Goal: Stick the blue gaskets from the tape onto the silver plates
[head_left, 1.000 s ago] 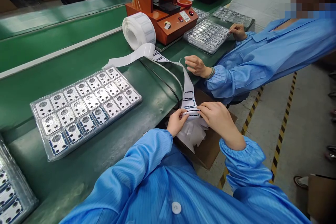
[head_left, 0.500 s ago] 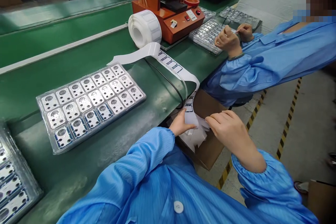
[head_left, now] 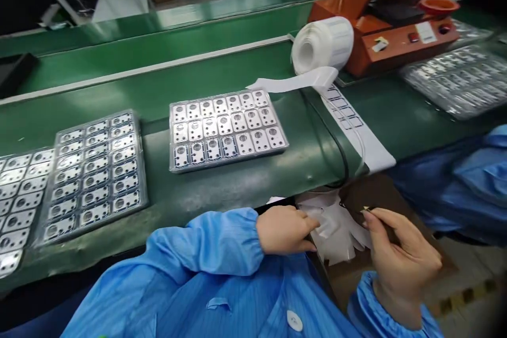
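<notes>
My right hand (head_left: 404,261) is closed in a pinch at the table's front edge; the small thing at its fingertips is too small to make out. My left hand (head_left: 285,228) holds nothing, thumb and fingers apart, beside crumpled white backing paper (head_left: 336,232) in a cardboard box (head_left: 350,277). A clear tray (head_left: 229,157) of silvery plates lies ahead on the green table; several front-row plates have blue edges. From a white label roll (head_left: 327,45), a strip (head_left: 346,113) with blue outlines runs over the table edge.
Two more trays of plates, one nearer (head_left: 95,169) and one at the far left (head_left: 24,200), lie on the table. An orange machine (head_left: 400,39) stands behind the roll. Another tray (head_left: 459,79) and a person's blue sleeve (head_left: 483,169) are at the right. A black cable crosses the table.
The view has swung left, bringing more trays in. My left hand has come off the strip and backing paper. The strip's end now lies flatter at the edge; my right hand remains pinched.
</notes>
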The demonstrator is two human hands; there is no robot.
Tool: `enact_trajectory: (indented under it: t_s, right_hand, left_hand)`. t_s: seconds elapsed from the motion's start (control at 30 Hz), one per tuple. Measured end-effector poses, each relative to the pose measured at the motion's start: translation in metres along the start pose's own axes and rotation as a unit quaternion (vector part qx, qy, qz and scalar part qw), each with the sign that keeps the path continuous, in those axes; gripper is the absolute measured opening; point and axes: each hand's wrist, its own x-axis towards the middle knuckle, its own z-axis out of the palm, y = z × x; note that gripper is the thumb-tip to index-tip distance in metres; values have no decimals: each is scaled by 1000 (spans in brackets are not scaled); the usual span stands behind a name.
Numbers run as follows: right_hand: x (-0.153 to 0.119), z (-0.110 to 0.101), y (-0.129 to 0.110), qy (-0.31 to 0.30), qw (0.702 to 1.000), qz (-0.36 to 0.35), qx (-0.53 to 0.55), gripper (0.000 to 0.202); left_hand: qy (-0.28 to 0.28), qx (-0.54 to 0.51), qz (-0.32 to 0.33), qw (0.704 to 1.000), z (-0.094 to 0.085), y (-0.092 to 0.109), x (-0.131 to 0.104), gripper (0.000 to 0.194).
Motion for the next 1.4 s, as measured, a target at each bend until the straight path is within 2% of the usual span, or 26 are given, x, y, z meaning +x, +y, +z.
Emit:
enact_trajectory:
  t_s: [0.1,0.17,0.23,0.33,0.43,0.57,0.73,0.83,0.97,1.07,1.17,1.3,1.4]
  right_hand:
    - [-5,26,-1,-5,989,103,104,16]
    - [-6,40,-5,-33,979,134,148,20]
    - [-6,50,-11,-64,973,145,168,21]
    - [-5,57,-21,-95,969,142,180,19]
    - [-6,59,-26,-110,967,136,183,17]
    - [-8,61,-27,-116,968,139,176,17]
    - [-8,66,-29,-121,964,148,183,16]
    - [-8,69,-32,-126,963,149,185,18]
    - [-9,75,-33,-124,956,179,196,22]
    - [-9,81,-37,-134,933,217,253,23]
    - [-8,88,-45,-158,901,259,312,27]
    - [-9,94,-54,-197,880,291,319,30]
    - [-13,97,-55,-214,888,281,294,28]
  left_hand:
    - [27,-26,-18,999,-51,-10,-35,30]
    - [91,5,-72,993,-83,-30,-43,26]
    - [169,47,-127,976,-109,-59,-42,26]
    - [209,129,-204,948,-130,-102,-34,38]
    - [189,182,-253,931,-136,-127,-31,60]
    - [161,197,-243,936,-134,-131,-33,70]
    - [174,207,-234,934,-130,-128,-33,62]
    - [221,176,-200,938,-125,-125,-33,55]
    - [312,-4,-137,940,-111,-101,-38,32]
    - [327,-195,-142,914,-94,-72,-49,33]
    - [279,-362,-179,871,-73,-49,-58,43]
    - [239,-493,-228,805,-44,-45,-61,49]
    - [228,-527,-225,787,-27,-52,-60,50]
